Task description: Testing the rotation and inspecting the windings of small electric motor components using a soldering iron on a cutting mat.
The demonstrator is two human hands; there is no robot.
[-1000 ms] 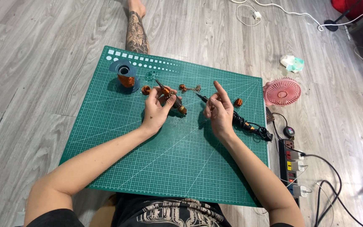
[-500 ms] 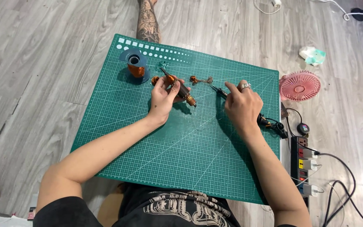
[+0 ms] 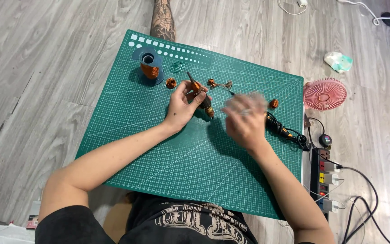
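A person sits on a grey wooden floor (image 3: 46, 68) with a green cutting mat (image 3: 181, 162) spread in front of them, seen from above. Both bare forearms reach forward over the mat's near edge to its middle. The left hand (image 3: 181, 106) is curled round a motor rotor (image 3: 201, 97), a slim metal shaft wound with copper wire, which lies slanted under the fingers and shows past them at both ends. The right hand (image 3: 244, 118) hovers just beside it, blurred, so its grip cannot be told; a black-handled soldering iron (image 3: 278, 128) shows beside it, its cord running to a power strip (image 3: 323, 178) off the mat's right edge. Further on lie small copper coils (image 3: 171, 82) and a tangle of copper wire (image 3: 220, 84). Near the far left corner stands a spool of copper wire (image 3: 149, 65). Beyond the right edge sits a small pink fan (image 3: 324, 94).
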